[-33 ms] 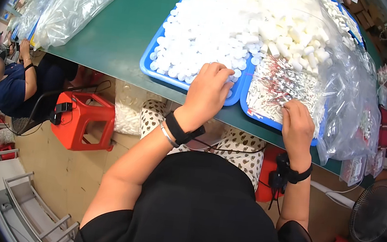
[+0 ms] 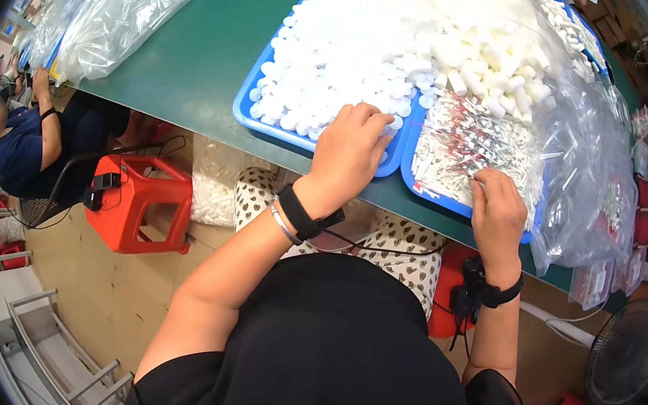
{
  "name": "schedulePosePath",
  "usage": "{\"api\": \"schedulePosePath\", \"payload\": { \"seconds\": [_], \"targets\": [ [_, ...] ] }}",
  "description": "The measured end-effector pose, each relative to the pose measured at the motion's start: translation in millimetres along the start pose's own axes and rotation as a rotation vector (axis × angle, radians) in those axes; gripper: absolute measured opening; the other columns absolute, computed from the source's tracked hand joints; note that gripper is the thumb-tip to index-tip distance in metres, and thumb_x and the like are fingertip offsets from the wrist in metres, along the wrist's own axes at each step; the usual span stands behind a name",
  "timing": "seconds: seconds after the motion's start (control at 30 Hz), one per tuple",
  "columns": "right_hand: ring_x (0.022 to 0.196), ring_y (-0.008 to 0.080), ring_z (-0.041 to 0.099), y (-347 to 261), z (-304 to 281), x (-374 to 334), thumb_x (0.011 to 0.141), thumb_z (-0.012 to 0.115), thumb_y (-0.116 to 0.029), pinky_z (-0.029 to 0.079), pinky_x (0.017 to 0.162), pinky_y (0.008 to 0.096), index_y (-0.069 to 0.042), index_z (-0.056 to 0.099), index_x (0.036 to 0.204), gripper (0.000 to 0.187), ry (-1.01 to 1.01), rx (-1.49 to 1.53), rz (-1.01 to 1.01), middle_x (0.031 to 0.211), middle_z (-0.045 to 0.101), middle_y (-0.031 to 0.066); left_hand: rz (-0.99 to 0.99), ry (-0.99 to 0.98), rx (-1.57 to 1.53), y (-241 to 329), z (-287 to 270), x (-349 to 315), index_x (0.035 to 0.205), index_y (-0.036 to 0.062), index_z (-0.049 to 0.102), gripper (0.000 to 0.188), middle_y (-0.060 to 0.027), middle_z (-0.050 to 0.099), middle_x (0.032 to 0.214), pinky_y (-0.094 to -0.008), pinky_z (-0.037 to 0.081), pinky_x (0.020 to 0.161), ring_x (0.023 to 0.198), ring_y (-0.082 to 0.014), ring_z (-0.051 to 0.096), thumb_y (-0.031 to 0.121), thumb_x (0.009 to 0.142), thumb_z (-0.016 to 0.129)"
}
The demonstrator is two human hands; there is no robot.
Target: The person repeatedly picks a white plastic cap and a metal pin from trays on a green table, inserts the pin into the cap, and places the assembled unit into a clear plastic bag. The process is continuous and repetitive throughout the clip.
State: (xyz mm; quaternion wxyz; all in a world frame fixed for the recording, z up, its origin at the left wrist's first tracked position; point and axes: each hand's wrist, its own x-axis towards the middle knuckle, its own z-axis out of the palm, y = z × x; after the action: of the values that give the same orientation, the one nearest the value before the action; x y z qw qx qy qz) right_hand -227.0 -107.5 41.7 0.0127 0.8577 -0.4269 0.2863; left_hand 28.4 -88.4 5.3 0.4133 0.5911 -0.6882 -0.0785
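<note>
My left hand [image 2: 353, 148] hovers at the front right of a blue tray [image 2: 248, 112] heaped with small white round plastic pieces [image 2: 308, 71]. Its fingers are bent and drawn together; whatever they hold, if anything, is hidden. My right hand [image 2: 499, 210] is over the front right part of a second blue tray [image 2: 437, 202], with thumb and fingertips closed in a pinch. Anything in that pinch is too small to make out. Around it lie many thin white sticks [image 2: 431, 155] and small pieces with red and silvery parts [image 2: 478, 132].
Cream-coloured cylinders [image 2: 509, 75] spill from a large clear bag behind the trays. Crumpled clear plastic [image 2: 586, 178] lies along the right side of the green table [image 2: 186, 76]. A red stool [image 2: 141, 208], a seated co-worker [image 2: 29, 134] and a fan [image 2: 627, 353] are nearby.
</note>
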Motion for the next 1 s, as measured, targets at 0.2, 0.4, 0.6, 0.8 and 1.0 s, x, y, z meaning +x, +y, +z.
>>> {"api": "schedulePosePath", "payload": {
  "seconds": [0.2,0.4,0.6,0.8,1.0],
  "targets": [
    [0.066,0.0265,0.062,-15,-5,1,0.082,0.073,-0.001,0.047,0.059,0.0364,-0.003,0.064,0.094,0.016,0.004,0.167,0.127,0.079,0.066,0.0102,-0.010,-0.086,0.211,1,13,17,0.099,0.0107,0.071,0.015,-0.0049,0.062,0.095,-0.0396,0.052,0.065,0.083,-0.0277,0.063,0.011,0.085,0.068],
    [0.060,0.0161,0.056,-22,0,2,0.083,0.075,-0.004,0.043,0.053,0.0307,-0.003,0.069,0.094,0.013,0.035,0.340,0.205,0.079,0.068,0.0068,-0.144,0.000,-0.034,4,8,18,0.098,0.0076,0.071,0.010,-0.0072,0.065,0.093,-0.0357,0.054,0.068,0.081,-0.0237,0.066,0.011,0.091,0.066],
    [0.062,0.0187,0.052,-31,-3,8,0.081,0.077,-0.006,0.041,0.056,0.0317,-0.004,0.070,0.088,0.010,0.053,0.303,0.247,0.078,0.068,0.0055,-0.712,-0.075,-1.226,17,-10,11,0.116,-0.0037,0.060,0.022,-0.0120,0.066,0.106,-0.0283,0.057,0.085,0.092,-0.0178,0.068,0.011,0.100,0.059],
    [0.072,0.0238,0.052,-46,-7,12,0.081,0.076,-0.006,0.041,0.067,0.0352,-0.006,0.070,0.087,0.009,0.077,0.297,0.083,0.081,0.068,0.0039,-1.023,-0.239,-1.849,28,-14,-18,0.122,-0.0024,0.057,0.028,-0.0081,0.065,0.107,-0.0237,0.056,0.085,0.096,-0.0120,0.065,0.015,0.100,0.059],
    [0.072,0.0232,0.051,-55,-11,11,0.080,0.076,-0.007,0.038,0.069,0.0357,-0.007,0.070,0.088,0.010,-0.002,0.264,-0.020,0.080,0.067,0.0023,-1.132,-0.270,-2.028,32,-3,-34,0.120,-0.0002,0.059,0.034,-0.0033,0.061,0.095,-0.0191,0.049,0.070,0.080,-0.0068,0.055,0.028,0.101,0.059]
  ]
}}
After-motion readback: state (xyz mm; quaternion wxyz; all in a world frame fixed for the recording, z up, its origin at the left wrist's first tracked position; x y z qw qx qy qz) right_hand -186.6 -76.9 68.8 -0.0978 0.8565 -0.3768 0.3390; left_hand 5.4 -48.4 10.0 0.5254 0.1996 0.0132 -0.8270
